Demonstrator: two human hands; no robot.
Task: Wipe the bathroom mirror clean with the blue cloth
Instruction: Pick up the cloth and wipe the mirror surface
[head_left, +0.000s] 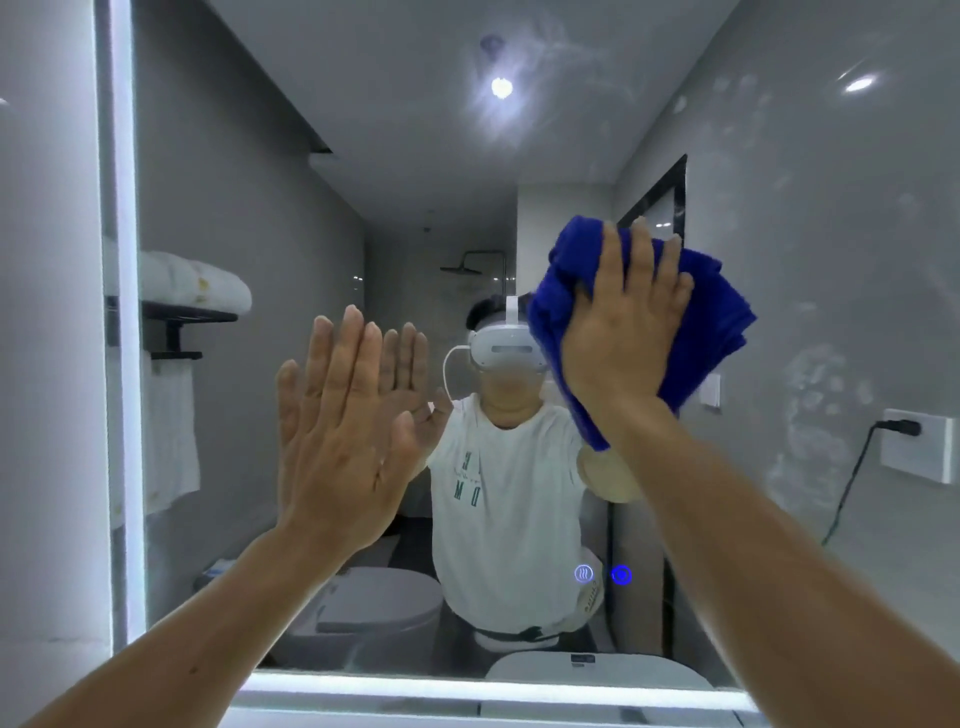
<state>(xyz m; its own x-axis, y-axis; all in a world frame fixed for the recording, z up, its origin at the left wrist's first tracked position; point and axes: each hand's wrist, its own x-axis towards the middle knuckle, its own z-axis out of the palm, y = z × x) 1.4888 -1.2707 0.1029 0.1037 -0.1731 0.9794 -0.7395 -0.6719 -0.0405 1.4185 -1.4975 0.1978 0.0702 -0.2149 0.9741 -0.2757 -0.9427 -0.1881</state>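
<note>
Forearms: left forearm (182, 639) and right forearm (769, 561), both bare, reach up and forward from the bottom corners.
Left hand (343, 431): flat and holding nothing, fingers straight and close together, palm toward the glass. Its reflection shows just to its right. Whether the palm touches the glass cannot be told.
Right hand (623, 332): raised higher than the left, fingers straight and slightly spread, pressing flat on the cloth without curling round it.
Blue cloth (711, 317): bunched between the right palm and the glass, spilling out above the fingertips, to the hand's right and down past the wrist.
Mirror (779, 234): fills the view behind both hands, with a lit strip (124, 312) down the edge left of the left hand and along the bottom.
Smudges (810, 395): pale blotchy marks on the glass right of the right hand, with fainter ones above it.
Touch buttons (621, 575): two small glowing blue icons on the glass, below the right wrist.
Reflected room: folded towels (192, 283) on a rack left of the left hand, a ceiling light (501, 87) above both hands, a wall socket (917, 452) with a plugged-in cable far right of the cloth.
</note>
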